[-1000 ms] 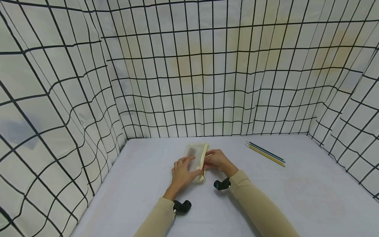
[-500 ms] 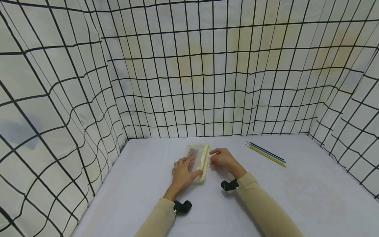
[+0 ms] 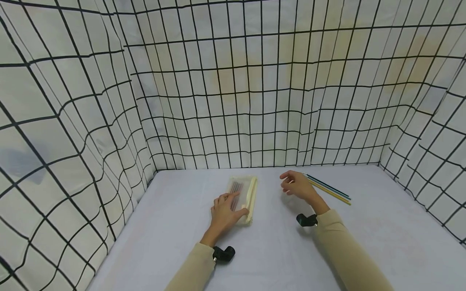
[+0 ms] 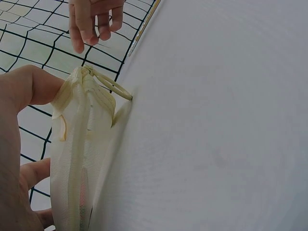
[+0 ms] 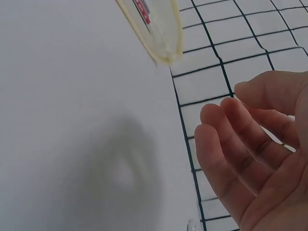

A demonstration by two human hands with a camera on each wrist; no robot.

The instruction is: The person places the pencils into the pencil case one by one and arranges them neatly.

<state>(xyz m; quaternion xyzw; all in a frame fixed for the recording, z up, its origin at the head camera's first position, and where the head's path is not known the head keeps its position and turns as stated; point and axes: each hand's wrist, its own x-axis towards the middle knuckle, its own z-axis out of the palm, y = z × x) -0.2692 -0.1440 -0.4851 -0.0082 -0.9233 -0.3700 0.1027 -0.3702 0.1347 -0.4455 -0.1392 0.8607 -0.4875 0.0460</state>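
A translucent mesh pencil case (image 3: pixel 249 198) with a pale yellow zipped edge lies on the white table, with several thin pencils (image 3: pixel 236 190) showing inside. My left hand (image 3: pixel 223 212) rests on top of it, fingers spread and thumb near the zipped edge. In the left wrist view a cord loop (image 4: pixel 113 85) hangs from the end of the zip. My right hand (image 3: pixel 299 187) is above the table, right of the case, with relaxed fingers and nothing held. Close to it lie several loose pencils (image 3: pixel 329 190), yellow and dark green-blue; the hand covers part of their far ends.
White cloth walls with a black grid (image 3: pixel 262 101) close off the back and both sides of the table (image 3: pixel 174 210). A small black camera sits at each wrist, the left one (image 3: pixel 223 254) low over the table.
My right hand has left the zipped edge of the pencil case and moved right, toward the loose pencils. The left hand and the case have stayed in place.
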